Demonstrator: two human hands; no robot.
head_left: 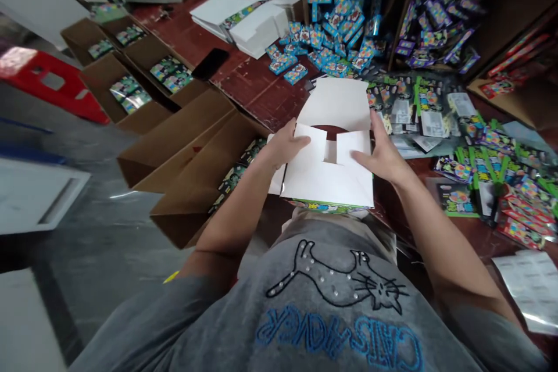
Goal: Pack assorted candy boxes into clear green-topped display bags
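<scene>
In front of my body, at the near edge of the dark red table, is a white cardboard box (326,183) with a printed green edge. Its far flap is raised, and the smaller flaps are folded inward around a gap in the middle. My left hand (285,145) grips the box's left side, thumb lying on the left flap. On the other side my right hand (380,154) holds the right edge, its thumb pressed on the right flap and its fingers along the outside.
Small blue packets (335,29) are heaped behind the box. Purple packets (444,6) fill a carton at back right, and flat printed bags (418,107) lie to the right. Open brown cartons (183,145) line the left side. A black phone (211,64) and folded white cardboard (257,26) lie on the table (257,87).
</scene>
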